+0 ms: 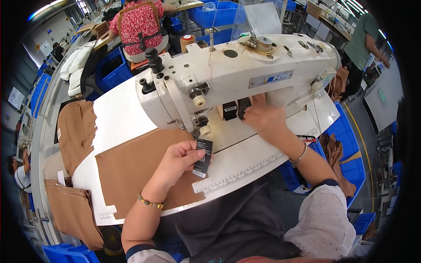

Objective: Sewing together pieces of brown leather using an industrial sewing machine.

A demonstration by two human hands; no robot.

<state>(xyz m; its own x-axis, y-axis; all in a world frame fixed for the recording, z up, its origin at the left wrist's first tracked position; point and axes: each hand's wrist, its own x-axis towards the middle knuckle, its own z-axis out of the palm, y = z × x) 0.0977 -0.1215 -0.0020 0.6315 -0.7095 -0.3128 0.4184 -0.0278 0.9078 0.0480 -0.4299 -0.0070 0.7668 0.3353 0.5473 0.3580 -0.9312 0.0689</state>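
Observation:
My left hand (180,160) pinches a black printed label (203,164) near the needle area of the white sewing machine (237,70), over a large brown fabric piece (136,175). Under the machine's arm are a small stack of black labels (229,115) and another dark strip or stack (242,105). My right hand (265,119) reaches to that second dark stack with bent fingers; they are motion-blurred, so their grip cannot be told.
Folded brown pieces (74,136) lie left on the table (112,101), more (70,212) below them. Blue bins (351,136) holding brown fabric stand right. A co-worker in red (138,28) sits behind the machine; another in green (362,41) stands right; a person in white (22,177) is far left.

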